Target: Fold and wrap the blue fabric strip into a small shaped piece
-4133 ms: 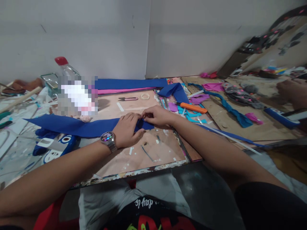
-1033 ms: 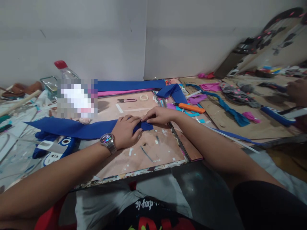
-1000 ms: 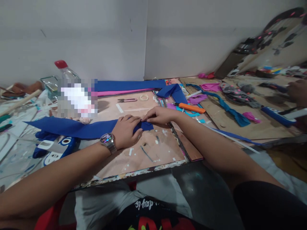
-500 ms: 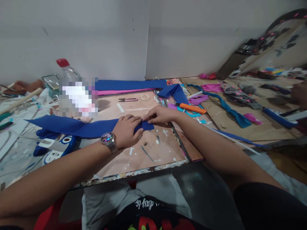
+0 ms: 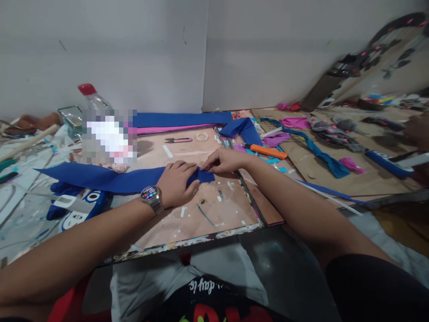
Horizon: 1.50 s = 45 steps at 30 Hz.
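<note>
A long blue fabric strip (image 5: 114,179) lies across the work board (image 5: 221,214). My left hand (image 5: 177,183) rests flat on the strip near its right end, fingers spread and thumb toward me. A watch (image 5: 150,195) is on that wrist. My right hand (image 5: 219,161) has its fingers bent together in a pinch at the strip's right end, close to the left fingertips. A small fold of the fabric shows between the hands. Behind them lie small thread snips (image 5: 178,140) and a tape ring (image 5: 201,137).
An orange cutter (image 5: 268,151) lies beyond my right wrist. At the left stand a red-capped bottle (image 5: 87,89) and a blue-white tool (image 5: 83,212). More blue fabric (image 5: 181,119) lies along the wall. A person's hand (image 5: 417,129) is at the far right.
</note>
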Each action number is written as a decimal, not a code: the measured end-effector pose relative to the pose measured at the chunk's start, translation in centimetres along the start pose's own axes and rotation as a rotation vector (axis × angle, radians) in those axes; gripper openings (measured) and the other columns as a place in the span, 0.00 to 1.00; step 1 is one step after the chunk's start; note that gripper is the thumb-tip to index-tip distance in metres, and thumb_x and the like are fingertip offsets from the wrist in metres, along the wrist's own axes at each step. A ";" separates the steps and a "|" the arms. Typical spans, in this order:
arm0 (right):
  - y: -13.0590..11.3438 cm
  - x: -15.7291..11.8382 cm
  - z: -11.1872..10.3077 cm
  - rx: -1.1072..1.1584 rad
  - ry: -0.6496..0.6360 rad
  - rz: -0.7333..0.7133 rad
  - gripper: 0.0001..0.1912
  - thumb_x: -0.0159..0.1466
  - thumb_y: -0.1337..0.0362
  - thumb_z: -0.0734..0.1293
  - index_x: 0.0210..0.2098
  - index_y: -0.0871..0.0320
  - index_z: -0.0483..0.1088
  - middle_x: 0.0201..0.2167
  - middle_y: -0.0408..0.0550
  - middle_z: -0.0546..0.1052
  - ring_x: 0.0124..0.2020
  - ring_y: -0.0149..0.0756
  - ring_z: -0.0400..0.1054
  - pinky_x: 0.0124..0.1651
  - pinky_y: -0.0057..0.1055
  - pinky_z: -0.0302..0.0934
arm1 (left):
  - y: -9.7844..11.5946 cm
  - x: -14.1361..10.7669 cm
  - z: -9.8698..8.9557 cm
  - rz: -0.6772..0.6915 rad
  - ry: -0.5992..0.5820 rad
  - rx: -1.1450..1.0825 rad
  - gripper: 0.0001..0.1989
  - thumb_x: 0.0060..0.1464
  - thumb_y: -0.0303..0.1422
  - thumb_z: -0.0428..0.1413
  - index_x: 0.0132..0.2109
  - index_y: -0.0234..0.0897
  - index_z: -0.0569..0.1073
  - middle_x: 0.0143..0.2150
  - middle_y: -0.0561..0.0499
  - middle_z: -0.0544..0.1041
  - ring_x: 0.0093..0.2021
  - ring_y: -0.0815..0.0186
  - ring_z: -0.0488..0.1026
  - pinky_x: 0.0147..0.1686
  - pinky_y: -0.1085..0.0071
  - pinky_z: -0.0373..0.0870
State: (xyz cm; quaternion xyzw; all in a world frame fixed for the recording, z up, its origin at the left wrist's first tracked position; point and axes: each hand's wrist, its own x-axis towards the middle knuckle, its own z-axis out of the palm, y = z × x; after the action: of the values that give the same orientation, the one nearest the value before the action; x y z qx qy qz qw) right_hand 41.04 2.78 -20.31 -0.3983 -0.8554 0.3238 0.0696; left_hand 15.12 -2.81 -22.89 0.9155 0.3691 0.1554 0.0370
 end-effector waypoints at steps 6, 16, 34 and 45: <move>0.1 0.0 0.0 0.002 -0.014 -0.014 0.22 0.59 0.63 0.70 0.52 0.59 0.82 0.29 0.44 0.80 0.29 0.29 0.67 0.33 0.24 0.58 | 0.0 0.0 -0.1 0.001 0.002 -0.001 0.25 0.65 0.44 0.50 0.65 0.39 0.71 0.66 0.45 0.74 0.64 0.48 0.67 0.59 0.47 0.64; 0.0 0.0 0.0 0.020 -0.016 -0.014 0.21 0.61 0.56 0.72 0.51 0.58 0.83 0.34 0.46 0.82 0.32 0.31 0.70 0.36 0.26 0.59 | 0.0 0.0 -0.1 -0.003 -0.001 -0.008 0.25 0.65 0.44 0.50 0.64 0.41 0.71 0.66 0.45 0.74 0.64 0.48 0.67 0.60 0.47 0.64; -0.8 0.1 0.4 0.045 -0.017 -0.027 0.14 0.64 0.60 0.68 0.43 0.61 0.82 0.37 0.50 0.84 0.35 0.34 0.74 0.41 0.28 0.64 | 0.1 0.0 -0.2 0.000 -0.002 -0.004 0.24 0.65 0.43 0.51 0.63 0.39 0.72 0.65 0.44 0.74 0.63 0.48 0.67 0.59 0.47 0.65; -1.3 0.1 0.6 0.127 0.001 -0.035 0.20 0.65 0.52 0.68 0.41 0.64 0.81 0.33 0.49 0.82 0.32 0.33 0.72 0.39 0.28 0.64 | 0.1 0.0 -0.2 0.009 0.005 0.003 0.24 0.65 0.43 0.51 0.62 0.37 0.72 0.65 0.45 0.74 0.63 0.49 0.68 0.58 0.48 0.65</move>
State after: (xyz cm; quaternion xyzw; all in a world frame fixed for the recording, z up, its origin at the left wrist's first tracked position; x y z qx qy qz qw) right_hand 39.95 1.89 -20.04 -0.3782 -0.8400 0.3758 0.1007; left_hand 15.11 -2.86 -22.67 0.9168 0.3655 0.1574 0.0339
